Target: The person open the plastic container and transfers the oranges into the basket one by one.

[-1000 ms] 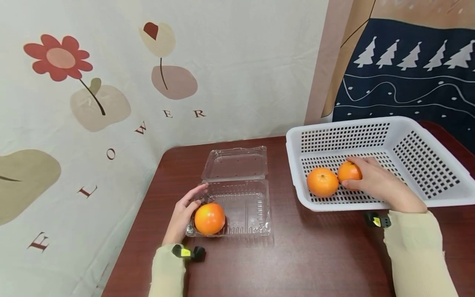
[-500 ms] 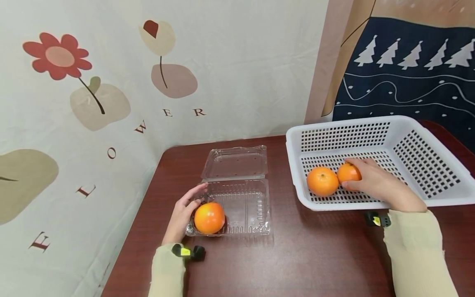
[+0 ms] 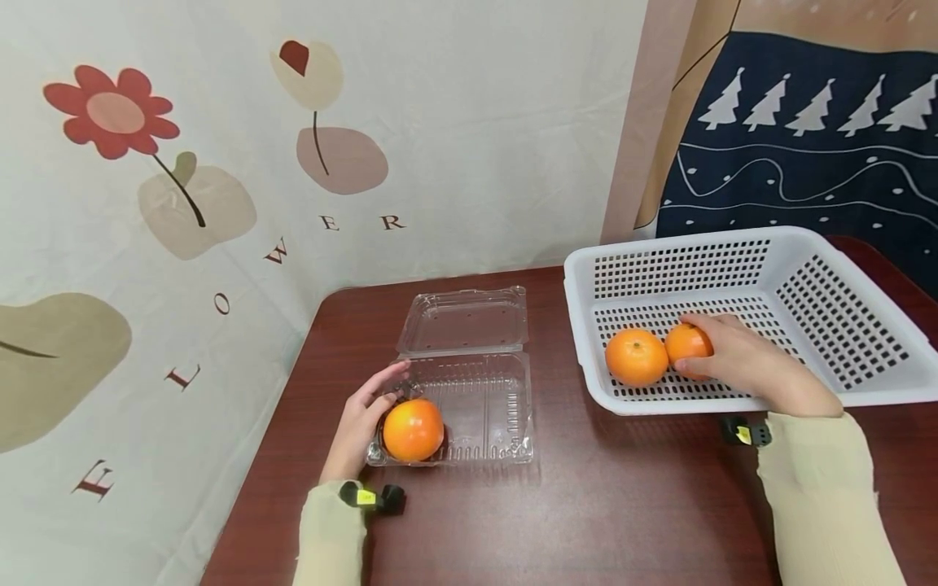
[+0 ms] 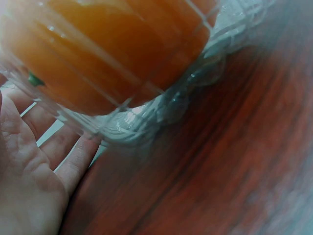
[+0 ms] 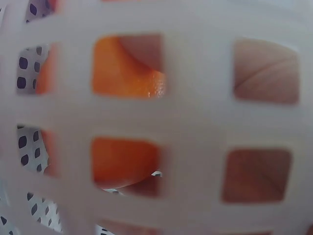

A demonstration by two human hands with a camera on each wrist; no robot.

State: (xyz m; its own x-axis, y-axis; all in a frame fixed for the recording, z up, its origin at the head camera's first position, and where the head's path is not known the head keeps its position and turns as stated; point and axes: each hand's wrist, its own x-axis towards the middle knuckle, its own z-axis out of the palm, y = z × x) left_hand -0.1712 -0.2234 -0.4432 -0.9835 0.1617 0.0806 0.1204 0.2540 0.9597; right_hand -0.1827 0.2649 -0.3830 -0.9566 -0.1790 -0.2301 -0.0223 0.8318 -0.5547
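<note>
My left hand rests against the left side of an opened clear plastic clamshell box, its fingers fairly straight along the wall. An orange sits in the box's front left corner, right beside that hand. In the left wrist view, the fruit shows through the clear wall, with the fingers just outside. My right hand reaches into a white perforated basket and grips a smaller orange between thumb and fingers. Close to its left lies a larger orange, also on the basket floor.
The box's lid lies folded back toward the wall hanging. Everything stands on a dark red-brown table. The basket wall covers most of the right wrist view, with fruit and hand seen through its holes.
Almost nothing differs: the smaller orange in my right hand has shifted very slightly left toward the larger one. My left hand and the box keep their places.
</note>
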